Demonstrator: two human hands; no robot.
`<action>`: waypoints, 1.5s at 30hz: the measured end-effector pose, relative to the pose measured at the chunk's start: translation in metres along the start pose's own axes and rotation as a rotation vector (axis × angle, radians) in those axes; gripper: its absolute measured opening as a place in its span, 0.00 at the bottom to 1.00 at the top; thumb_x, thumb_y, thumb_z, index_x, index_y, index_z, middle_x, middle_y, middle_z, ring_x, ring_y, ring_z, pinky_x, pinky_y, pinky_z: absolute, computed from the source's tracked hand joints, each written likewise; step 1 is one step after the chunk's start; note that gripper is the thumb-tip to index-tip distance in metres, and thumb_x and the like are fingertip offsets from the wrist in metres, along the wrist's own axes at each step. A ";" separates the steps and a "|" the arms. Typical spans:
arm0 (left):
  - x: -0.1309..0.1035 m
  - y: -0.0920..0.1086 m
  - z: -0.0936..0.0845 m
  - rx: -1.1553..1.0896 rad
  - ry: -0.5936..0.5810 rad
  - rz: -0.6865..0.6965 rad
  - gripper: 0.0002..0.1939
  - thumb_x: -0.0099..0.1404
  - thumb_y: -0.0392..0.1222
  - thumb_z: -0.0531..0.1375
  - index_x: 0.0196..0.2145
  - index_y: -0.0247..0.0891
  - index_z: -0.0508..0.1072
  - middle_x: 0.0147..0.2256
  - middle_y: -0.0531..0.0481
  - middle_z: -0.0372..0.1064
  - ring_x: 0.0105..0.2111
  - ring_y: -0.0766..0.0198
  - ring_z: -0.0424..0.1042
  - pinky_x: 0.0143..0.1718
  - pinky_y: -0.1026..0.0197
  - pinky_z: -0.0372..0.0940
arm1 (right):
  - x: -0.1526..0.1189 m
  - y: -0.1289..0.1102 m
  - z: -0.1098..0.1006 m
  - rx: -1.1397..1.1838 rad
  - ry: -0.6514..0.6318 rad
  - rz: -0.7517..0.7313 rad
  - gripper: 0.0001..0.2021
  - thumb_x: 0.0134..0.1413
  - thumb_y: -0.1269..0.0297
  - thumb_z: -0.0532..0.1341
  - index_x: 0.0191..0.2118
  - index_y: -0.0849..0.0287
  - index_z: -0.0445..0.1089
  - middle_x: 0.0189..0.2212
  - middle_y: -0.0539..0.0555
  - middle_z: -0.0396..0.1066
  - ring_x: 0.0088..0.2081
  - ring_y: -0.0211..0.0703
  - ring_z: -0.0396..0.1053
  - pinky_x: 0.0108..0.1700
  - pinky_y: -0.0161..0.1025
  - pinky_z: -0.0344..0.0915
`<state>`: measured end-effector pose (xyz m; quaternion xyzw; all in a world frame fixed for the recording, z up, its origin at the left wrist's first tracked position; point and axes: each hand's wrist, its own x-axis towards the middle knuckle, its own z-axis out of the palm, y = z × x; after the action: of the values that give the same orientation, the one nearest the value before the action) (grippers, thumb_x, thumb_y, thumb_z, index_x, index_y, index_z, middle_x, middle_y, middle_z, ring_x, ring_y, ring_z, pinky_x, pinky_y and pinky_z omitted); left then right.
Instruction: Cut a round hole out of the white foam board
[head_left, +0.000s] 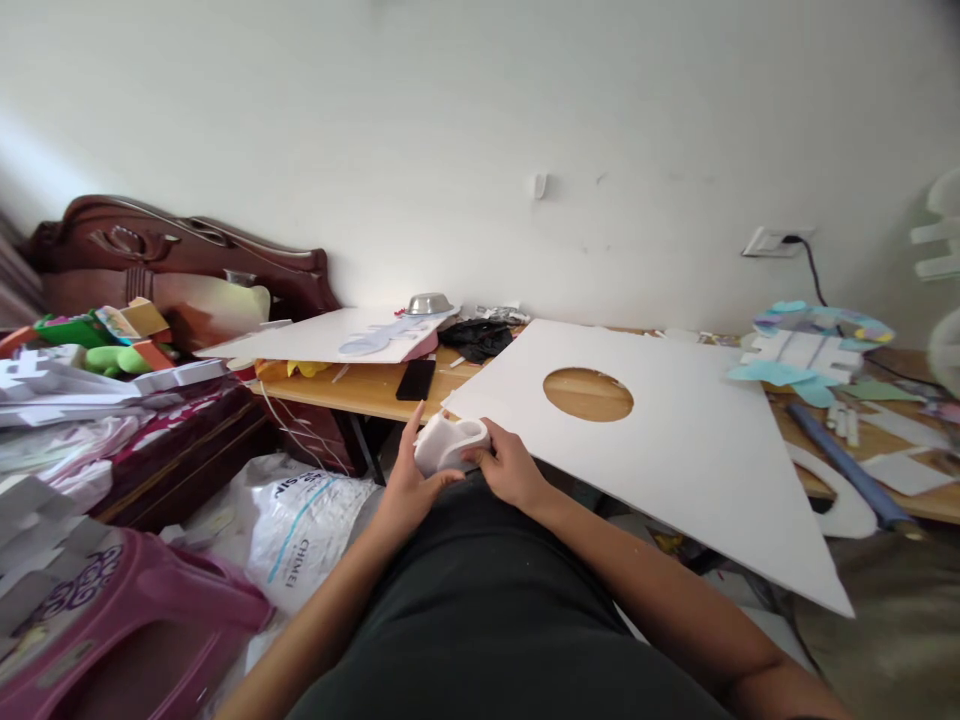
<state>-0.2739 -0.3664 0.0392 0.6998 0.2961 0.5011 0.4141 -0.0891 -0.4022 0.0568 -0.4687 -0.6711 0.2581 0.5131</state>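
Between my two hands, just in front of my body, is a white curled piece with a round opening (448,442); it looks like a roll of foam or tape, but its exact kind is unclear. My left hand (415,475) grips its left side, with the thumb along the bottom and a finger stretched upward. On the other side, my right hand (512,466) pinches the rim, its thumb near the opening. Right of my hands, a large white board (675,440) with an oval hole lies on the wooden table (360,388), its near corner jutting over the edge.
A second white board (300,338) bears a grey-white cutout and a metal bowl (429,303). A black phone (416,380) and black plastic bag (480,340) lie between the boards. A blue roll (847,465) rests at right. A white sack (307,540) and pink plastic stool (142,620) stand left.
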 end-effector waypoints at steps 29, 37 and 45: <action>-0.014 -0.019 0.012 0.171 -0.146 0.080 0.31 0.60 0.51 0.68 0.58 0.41 0.67 0.61 0.36 0.62 0.62 0.48 0.62 0.62 0.44 0.60 | -0.028 -0.002 -0.002 -0.046 -0.068 -0.251 0.09 0.62 0.65 0.61 0.46 0.57 0.73 0.42 0.56 0.76 0.45 0.49 0.73 0.51 0.46 0.68; -0.017 -0.012 0.008 0.065 -0.088 0.019 0.38 0.58 0.51 0.69 0.62 0.39 0.64 0.65 0.35 0.57 0.64 0.47 0.60 0.63 0.47 0.58 | -0.028 0.000 -0.005 -0.168 -0.006 -0.307 0.31 0.62 0.55 0.63 0.67 0.52 0.56 0.63 0.61 0.63 0.64 0.52 0.60 0.66 0.53 0.57; -0.023 -0.009 -0.008 -0.145 -0.360 -0.097 0.45 0.59 0.54 0.68 0.68 0.43 0.57 0.66 0.38 0.56 0.67 0.45 0.55 0.65 0.46 0.55 | -0.018 0.021 -0.030 0.253 0.123 -0.046 0.42 0.55 0.34 0.58 0.68 0.53 0.52 0.70 0.63 0.49 0.70 0.54 0.50 0.67 0.53 0.55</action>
<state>-0.2893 -0.3786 0.0220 0.7313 0.2138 0.3673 0.5335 -0.0534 -0.4137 0.0416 -0.3995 -0.6110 0.2997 0.6142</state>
